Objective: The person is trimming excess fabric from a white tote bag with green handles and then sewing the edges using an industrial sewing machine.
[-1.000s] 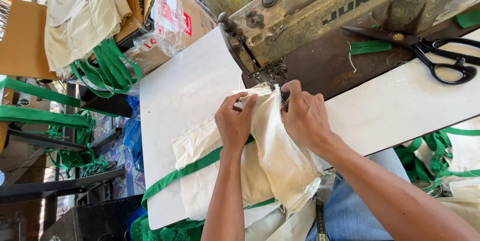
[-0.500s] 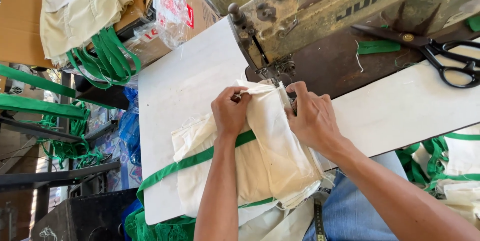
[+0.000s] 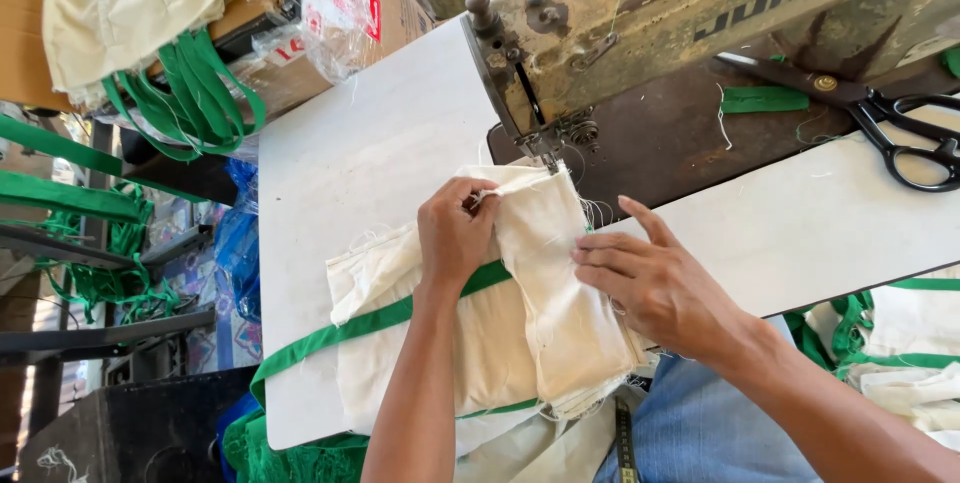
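A cream cloth bag piece [image 3: 545, 318] with a green strap [image 3: 365, 325] lies folded on the white sewing table [image 3: 350, 163]. Its top edge sits under the needle foot [image 3: 548, 148] of an old industrial sewing machine [image 3: 700, 13]. My left hand [image 3: 455, 235] pinches the upper fold of the cloth just below the needle. My right hand [image 3: 655, 283] rests flat on the cloth's right side, fingers spread and pointing left.
Black scissors [image 3: 880, 118] and a green fabric scrap [image 3: 762, 99] lie on the dark machine bed at right. Cream bags with green handles [image 3: 150, 33] hang at upper left over cardboard boxes. More green-trimmed cloth [image 3: 900, 333] piles at the lower right.
My right hand has slid down and right off the cloth's top edge and spread flat. My left hand stays pinching the fold near the needle.
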